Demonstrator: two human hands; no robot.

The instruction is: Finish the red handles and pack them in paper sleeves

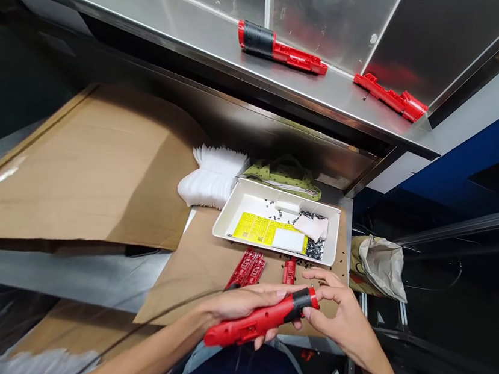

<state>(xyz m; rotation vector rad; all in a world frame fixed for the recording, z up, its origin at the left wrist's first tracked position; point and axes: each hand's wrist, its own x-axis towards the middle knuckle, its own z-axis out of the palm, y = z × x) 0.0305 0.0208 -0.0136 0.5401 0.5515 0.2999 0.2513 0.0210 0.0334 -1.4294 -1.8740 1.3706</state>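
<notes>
A red plastic tool housing [255,321] with a black collar and a red ring at its tip lies slanted in front of my body. My left hand [246,305] wraps round its middle, fingers curling up from below. At the collar end, the thumb and forefinger of my right hand [338,313] pinch the housing near the ring; whether a small part sits between them is hidden. Just beyond my hands, red housing halves [248,267] lie on the cardboard sheet [194,265], and another red piece [289,271] lies to their right, partly covered.
Behind is a white tray [221,232] with small black parts, white pads and a yellow printed sheet. White foam sleeves [212,176] and a big cardboard box [73,171] stand left. Red-black housing [258,39] and red half [392,98] rest on the metal shelf. A paper bag [380,267] stands right.
</notes>
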